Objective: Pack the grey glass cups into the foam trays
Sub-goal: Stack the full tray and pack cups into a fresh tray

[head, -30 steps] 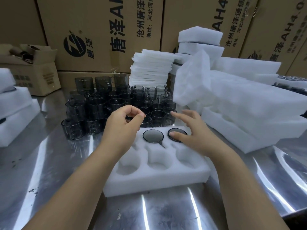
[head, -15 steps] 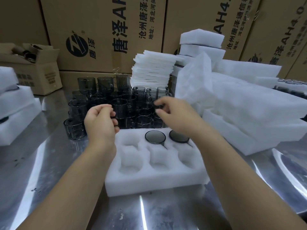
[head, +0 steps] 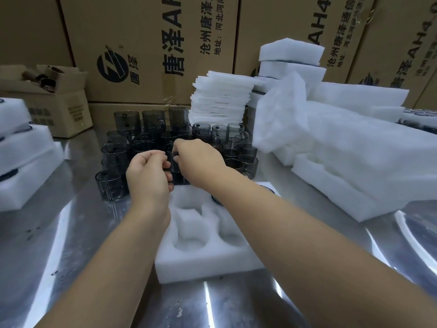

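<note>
Several grey glass cups [head: 151, 124] with handles stand clustered on the steel table behind a white foam tray [head: 201, 259]. The tray has round pockets; the near ones are empty. Dark cup edges [head: 216, 200] show in its far pockets, mostly hidden under my right forearm. My left hand [head: 147, 178] is at the front of the cluster, its fingers curled round a cup [head: 177, 179] there. My right hand [head: 201, 159] reaches across just to the right of it and pinches a cup in the front row, which it largely hides.
Stacked foam trays [head: 354, 162] fill the right side, thin foam sheets [head: 222, 100] are piled behind the cups, and more foam trays [head: 21, 157] lie at the left. Cardboard boxes [head: 146, 43] wall the back. A small open box [head: 54, 100] sits at the back left.
Both hands left the foam tray and moved forward to the cup cluster. My right hand swung left across the tray, and both hands closed on cups in the front row.
</note>
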